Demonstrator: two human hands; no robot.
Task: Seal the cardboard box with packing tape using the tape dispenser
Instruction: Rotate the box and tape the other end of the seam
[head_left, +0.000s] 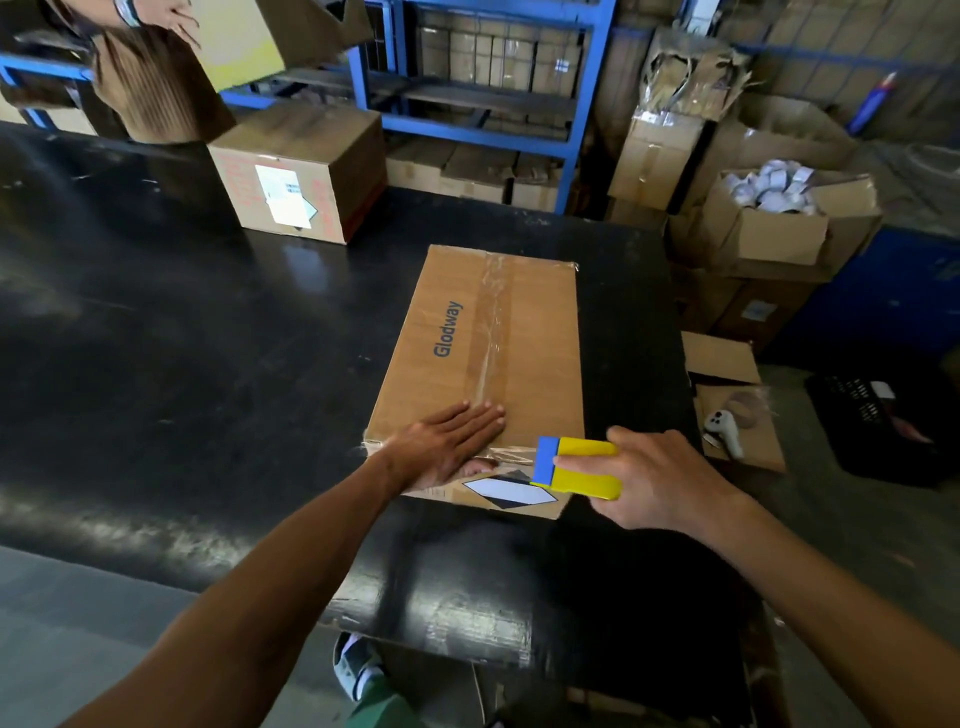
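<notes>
In a warehouse of stacked cartons, a cardboard box (483, 364) lies on a black table (182, 338), its taped seam running away from the fingers. The left hand (447, 447) presses flat (fingers released); the right hand (654, 478), nearer the corner, grips the tape dispenser (576, 467).
</notes>
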